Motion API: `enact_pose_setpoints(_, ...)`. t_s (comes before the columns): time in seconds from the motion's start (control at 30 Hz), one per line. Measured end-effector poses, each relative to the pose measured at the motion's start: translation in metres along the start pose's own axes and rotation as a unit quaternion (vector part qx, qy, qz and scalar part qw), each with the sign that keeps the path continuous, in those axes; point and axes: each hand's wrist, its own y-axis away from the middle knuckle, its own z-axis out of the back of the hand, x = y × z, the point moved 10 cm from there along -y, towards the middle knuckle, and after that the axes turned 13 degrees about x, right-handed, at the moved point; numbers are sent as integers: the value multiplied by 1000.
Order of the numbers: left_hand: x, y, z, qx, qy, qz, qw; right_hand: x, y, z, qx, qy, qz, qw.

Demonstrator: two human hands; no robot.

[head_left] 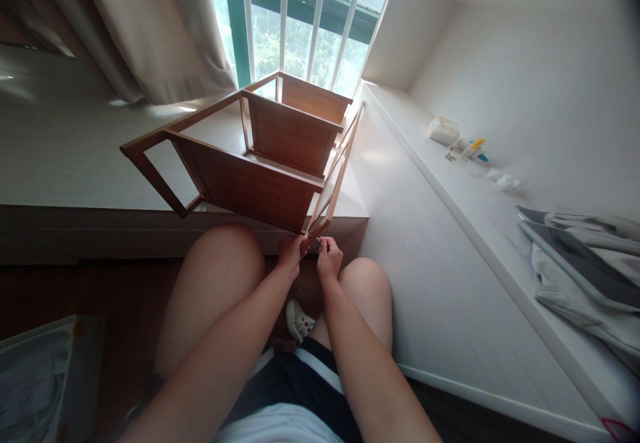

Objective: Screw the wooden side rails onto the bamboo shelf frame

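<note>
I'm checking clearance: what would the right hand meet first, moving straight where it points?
Likely the wooden rack, at its near corner just left of the right hand, though depth is unclear.

And there's the shelf unit (294,130) on the bench (65,143), window (267,36) behind, curtain (165,30) left; left hand (293,254) at its near corner, right hand (329,256) just beside; over right, the ledge (415,123) carries a small box (444,130) beyond clothes (570,283).

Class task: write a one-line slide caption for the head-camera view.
Left hand gripping a wooden rack, right hand pinching a small object beside it, near a barred window.
</note>
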Motion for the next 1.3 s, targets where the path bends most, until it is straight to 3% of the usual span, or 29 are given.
enact_pose_setpoints(0.27, 0, -1, 0, 3, -5, -4, 1000, -10, -7, -10, 37, -118, -46, 991)
enact_pose_setpoints(0.63, 0, -1, -2, 12, 9, -6, 1000, -25, -9, -36, 110, -306, -121, 938)
enact_pose_setpoints(1.3, -1, 1, -5, 15, 50, 2, 999, -29, -10, -30, 96, -301, -132, 940)
